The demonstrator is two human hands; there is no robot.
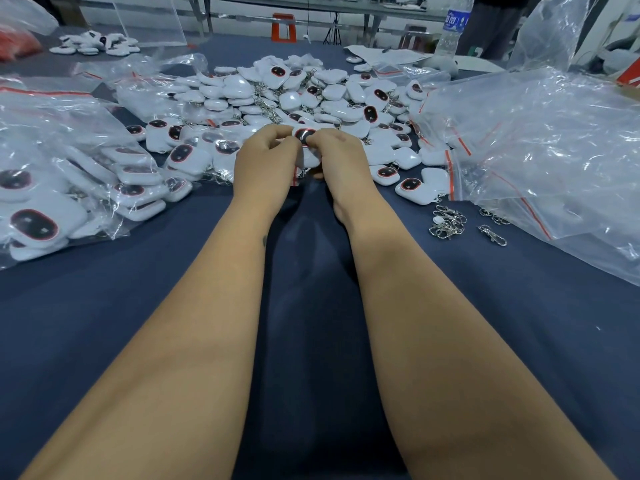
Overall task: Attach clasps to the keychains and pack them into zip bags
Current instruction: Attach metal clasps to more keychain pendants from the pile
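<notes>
Only text: blue label [456,20] on clear water bottle [453,27], 1 o'clock, far table edge. White characters on it, too blurred to read. Nothing else carries legible markings.

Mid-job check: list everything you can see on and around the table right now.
Keychains: many, white with dark ovals, heaped centre.
Bagged keychains: many, clear bags, left.
Zip bags: pile, clear with red strips, right.
Clasps: small cluster, silver, right of arms.
Bottle: one, clear, blue label, far right.
Stool: one, orange, behind table.
Table: dark blue.
Held keychain: one, between both hands.
Left hand, right hand: pinching it.
</notes>
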